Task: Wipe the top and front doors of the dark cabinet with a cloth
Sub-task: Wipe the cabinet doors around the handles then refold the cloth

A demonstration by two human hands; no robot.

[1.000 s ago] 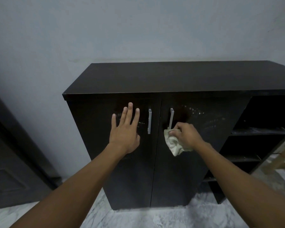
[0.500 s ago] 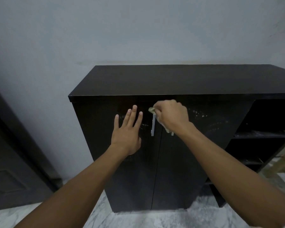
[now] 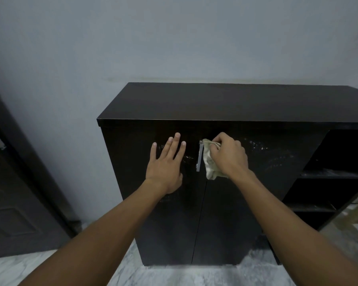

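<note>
Fingers of the left hand [image 3: 165, 166] lie spread flat on the left door [image 3: 153, 203], as before. Right hand [image 3: 228, 155] bunches the cloth [image 3: 209, 164], soft, light, best gripped wadded; it now sits just right of the handle [image 3: 199, 156], having crossed back from it.

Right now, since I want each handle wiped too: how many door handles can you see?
1: a silver handle on the left door's inner edge. The right hand with the cloth may hide another.
</note>
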